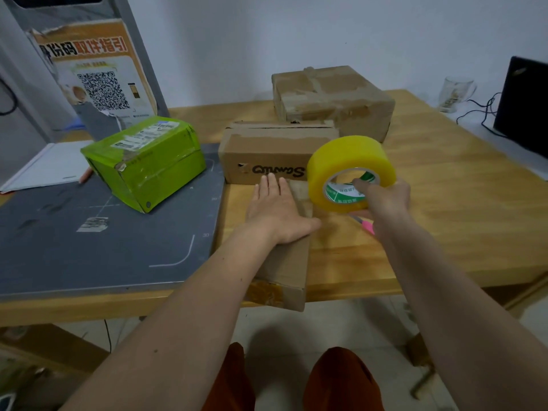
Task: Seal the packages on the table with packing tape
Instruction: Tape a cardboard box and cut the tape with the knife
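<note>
Left hand point(277, 210) lay flat, fingers straight, pressed on top of the long cardboard box point(289, 262). Box ran from the printed carton point(264, 155) back toward the near table edge; near end overhung that edge, with a patch of brown tape on the end face. Fingertips stopped just short of the printed carton's front wall.

Right hand point(385, 197) held up the yellow packing tape roll point(350, 170), fingers curled through the core, roll lifted above the table just right of the long box. No strip visibly drawn out. Pink-handled tool point(367, 226) lay on the wood under the right wrist, mostly hidden.

Printed carton stood behind the long box, top flaps showing a dark open seam. Large taped carton point(332, 99) sat behind it, near the wall. Green wrapped parcel point(145, 161) rested tilted on the grey cutting mat point(89, 250), well left of the hands.

Wooden table point(444, 203) showed bare surface to the right of the roll, out to its right edge. Glass mug point(455, 93) and black laptop point(525, 105) stood beyond on a white surface, with cables. Open notebook point(44, 167) and a pencil lay at far left; QR-code sign point(95, 75) leaned behind.
</note>
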Demonstrator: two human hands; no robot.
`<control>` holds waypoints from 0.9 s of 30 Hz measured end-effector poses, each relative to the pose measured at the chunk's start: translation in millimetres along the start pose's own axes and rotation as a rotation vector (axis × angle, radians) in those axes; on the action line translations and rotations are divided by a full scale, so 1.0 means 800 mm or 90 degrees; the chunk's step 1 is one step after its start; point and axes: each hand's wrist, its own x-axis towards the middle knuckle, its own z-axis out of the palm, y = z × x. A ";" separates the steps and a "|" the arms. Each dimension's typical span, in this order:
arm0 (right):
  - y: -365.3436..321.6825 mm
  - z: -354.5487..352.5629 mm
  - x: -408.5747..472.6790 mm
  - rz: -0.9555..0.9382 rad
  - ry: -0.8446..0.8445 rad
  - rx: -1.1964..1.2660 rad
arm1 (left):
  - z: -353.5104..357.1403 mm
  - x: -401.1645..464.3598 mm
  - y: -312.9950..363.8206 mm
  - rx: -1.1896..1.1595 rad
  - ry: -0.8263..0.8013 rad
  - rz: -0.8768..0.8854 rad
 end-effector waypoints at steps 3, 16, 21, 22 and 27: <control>0.003 -0.003 0.000 0.001 -0.010 0.010 | 0.001 0.004 0.005 -0.017 0.005 0.022; 0.009 -0.015 0.007 0.015 -0.029 -0.089 | -0.005 0.006 0.007 -0.046 -0.019 -0.113; 0.013 -0.010 0.013 0.003 -0.034 -0.131 | -0.011 -0.005 0.007 -0.057 -0.040 -0.187; 0.009 -0.007 0.015 -0.010 -0.044 -0.141 | -0.012 -0.008 0.007 -0.059 -0.041 -0.196; 0.011 0.003 0.021 -0.011 -0.079 -0.191 | -0.019 -0.015 0.009 -0.005 -0.050 -0.223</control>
